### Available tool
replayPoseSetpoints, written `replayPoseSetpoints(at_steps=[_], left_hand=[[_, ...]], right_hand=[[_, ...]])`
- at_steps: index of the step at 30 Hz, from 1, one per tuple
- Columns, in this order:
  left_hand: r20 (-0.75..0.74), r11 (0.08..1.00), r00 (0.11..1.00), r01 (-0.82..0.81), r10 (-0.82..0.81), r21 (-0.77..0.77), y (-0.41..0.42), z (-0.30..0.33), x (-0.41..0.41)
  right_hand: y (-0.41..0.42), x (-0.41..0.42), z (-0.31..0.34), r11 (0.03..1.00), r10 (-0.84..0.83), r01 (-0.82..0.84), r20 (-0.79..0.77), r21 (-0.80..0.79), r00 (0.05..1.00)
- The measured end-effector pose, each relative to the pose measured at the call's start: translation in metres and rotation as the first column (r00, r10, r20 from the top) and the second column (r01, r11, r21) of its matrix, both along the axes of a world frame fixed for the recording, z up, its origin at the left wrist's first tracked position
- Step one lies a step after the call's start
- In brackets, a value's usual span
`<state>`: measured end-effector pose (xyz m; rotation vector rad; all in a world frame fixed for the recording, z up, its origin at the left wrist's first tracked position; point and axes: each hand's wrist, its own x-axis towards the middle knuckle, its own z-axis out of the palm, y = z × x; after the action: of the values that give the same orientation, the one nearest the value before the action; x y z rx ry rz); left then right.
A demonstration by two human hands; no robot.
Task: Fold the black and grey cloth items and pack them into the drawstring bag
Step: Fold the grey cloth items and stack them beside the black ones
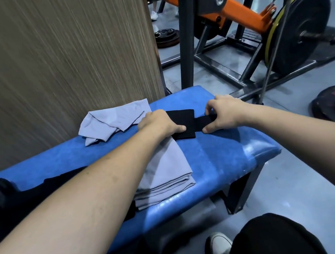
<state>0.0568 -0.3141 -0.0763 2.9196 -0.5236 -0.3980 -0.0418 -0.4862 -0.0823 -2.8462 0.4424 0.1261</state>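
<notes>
Black cloth (184, 124) half hidden (under both hands).

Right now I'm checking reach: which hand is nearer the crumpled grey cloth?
Left. The left hand touches the crumpled grey cloth's edge; the right hand is farther right, apart.

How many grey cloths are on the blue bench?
2. One folded grey cloth lies near the bench's front edge, partly under the left arm. One crumpled grey cloth lies farther back, by the wooden panel. More could be hidden beneath the arms.
</notes>
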Motion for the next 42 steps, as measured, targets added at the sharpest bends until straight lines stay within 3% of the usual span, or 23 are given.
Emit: replayPoseSetpoints(at_steps=[3,7,11,15,17,19,21,24,26,29,34,42], left_hand=[[-0.08,0.996,0.997,-0.014,0.006,-0.091,-0.003,-0.002,0.002],[-0.144,0.965,0.989,-0.075,0.039,-0.253,-0.007,-0.002,0.002],[-0.2,0.927,0.979,-0.12,0.049,-0.357,-0.004,-0.003,0.0],[-0.236,0.897,0.967,-0.19,0.1,-0.398,-0.001,0.002,0.0],[-0.315,0.827,0.942,-0.266,0.114,-0.495,-0.001,0.001,0.003],[-0.392,0.777,0.916,-0.311,0.09,-0.547,0.001,0.002,0.004],[-0.385,0.786,0.921,-0.284,0.063,-0.549,0.004,0.002,0.004],[-0.308,0.843,0.951,-0.19,0.031,-0.503,0.005,-0.002,0.006],[-0.31,0.81,0.951,-0.197,0.021,-0.552,0.005,-0.001,0.008],[-0.299,0.733,0.954,-0.192,-0.017,-0.653,0.01,0.013,0.011],[-0.324,0.694,0.941,-0.168,-0.099,-0.7,0.042,0.057,0.006],[-0.316,0.718,0.949,-0.228,0.011,-0.657,0.158,0.102,-0.006]], right_hand=[[0.0,-0.004,0.006,0.999,-0.013,0.014,-0.033,0.038,0.999],[-0.002,-0.005,0.004,0.951,-0.099,0.098,-0.01,0.294,0.995],[0.001,0.0,0.007,0.747,-0.228,0.15,0.038,0.648,0.973],[0.014,0.009,0.019,0.558,-0.295,0.077,0.11,0.826,0.949],[0.025,0.013,0.02,0.529,-0.261,0.062,0.093,0.846,0.961],[0.035,0.016,0.015,0.564,-0.222,0.069,0.071,0.823,0.972],[0.039,0.018,0.01,0.599,-0.218,0.062,0.087,0.799,0.972],[0.035,0.016,0.008,0.533,-0.256,0.043,0.113,0.845,0.96],[0.031,0.012,0.009,0.546,-0.304,0.025,0.17,0.837,0.937],[0.029,0.007,0.011,0.644,-0.361,0.028,0.271,0.765,0.892],[0.051,0.003,0.033,0.601,-0.394,-0.028,0.327,0.799,0.859],[0.149,0.012,0.081,0.616,-0.226,-0.161,0.369,0.771,0.901]])
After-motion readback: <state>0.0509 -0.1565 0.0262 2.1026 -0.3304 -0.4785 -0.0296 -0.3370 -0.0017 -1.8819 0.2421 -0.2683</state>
